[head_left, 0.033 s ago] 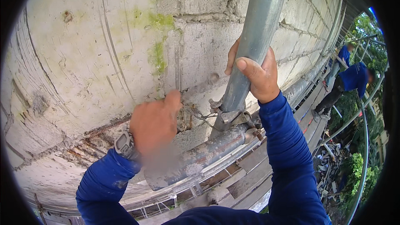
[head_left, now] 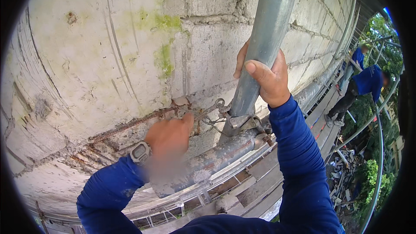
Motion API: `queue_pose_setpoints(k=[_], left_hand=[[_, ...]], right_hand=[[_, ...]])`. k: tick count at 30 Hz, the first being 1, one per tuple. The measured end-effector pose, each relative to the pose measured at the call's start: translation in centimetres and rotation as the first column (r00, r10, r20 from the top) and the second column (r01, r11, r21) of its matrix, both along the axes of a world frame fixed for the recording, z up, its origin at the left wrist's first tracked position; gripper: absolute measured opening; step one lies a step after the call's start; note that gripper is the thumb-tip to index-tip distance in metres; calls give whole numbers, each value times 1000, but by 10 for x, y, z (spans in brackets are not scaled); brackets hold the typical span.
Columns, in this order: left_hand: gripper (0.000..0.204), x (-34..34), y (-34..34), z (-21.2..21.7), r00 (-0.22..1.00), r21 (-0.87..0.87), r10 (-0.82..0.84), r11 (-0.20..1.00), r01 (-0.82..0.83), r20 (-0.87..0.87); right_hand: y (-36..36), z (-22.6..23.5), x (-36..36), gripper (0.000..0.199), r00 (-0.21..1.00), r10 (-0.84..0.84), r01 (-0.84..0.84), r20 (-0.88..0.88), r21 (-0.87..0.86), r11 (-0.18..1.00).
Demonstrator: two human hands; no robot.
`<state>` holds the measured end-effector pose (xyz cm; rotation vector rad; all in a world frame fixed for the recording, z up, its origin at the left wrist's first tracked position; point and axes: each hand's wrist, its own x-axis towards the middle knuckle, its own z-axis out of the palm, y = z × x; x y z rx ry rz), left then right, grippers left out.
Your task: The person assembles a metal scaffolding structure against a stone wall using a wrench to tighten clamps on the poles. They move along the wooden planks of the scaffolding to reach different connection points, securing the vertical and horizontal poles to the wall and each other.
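Head view: we grip the upright galvanised scaffold pipe [head_left: 264,47] with our right hand [head_left: 266,80] at centre right of the frame, fingers wrapped and pressed together around the tube, thumb laid across its front. The pipe's long axis runs from the top edge steeply down to the coupler clamp [head_left: 242,123] just below that hand. Our left hand [head_left: 169,138], lower centre and wearing a wristwatch [head_left: 139,152], reaches toward the bent tie wire [head_left: 212,112], which lies just right of its fingertips and left of the clamp; the hand is blurred, so we cannot tell whether its fingers pinch the wire. The left hand is nearer the wire. A horizontal pipe [head_left: 216,158] passes below, along the concrete block wall [head_left: 86,60]. At far right a co-worker [head_left: 368,82] in blue stands on the planks.
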<state>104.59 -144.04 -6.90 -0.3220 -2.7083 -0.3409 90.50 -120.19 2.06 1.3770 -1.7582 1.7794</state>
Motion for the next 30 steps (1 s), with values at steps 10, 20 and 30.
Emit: queue_pose_setpoints(k=[10, 20, 30], left_hand=[[19, -4, -10, -17, 994, -120, -43, 991, 56, 105], [21, -6, -2, -4, 1000, 58, -10, 998, 9, 18], [18, -17, 7, -41, 985, 223, -140, 968, 115, 99]], right_hand=[[-9, -2, 2, 69, 993, -110, 108, -44, -40, 993], [-8, -3, 6, 69, 994, -107, 107, 0, -61, 992], [3, 2, -5, 88, 987, 77, -97, 143, 134, 986]])
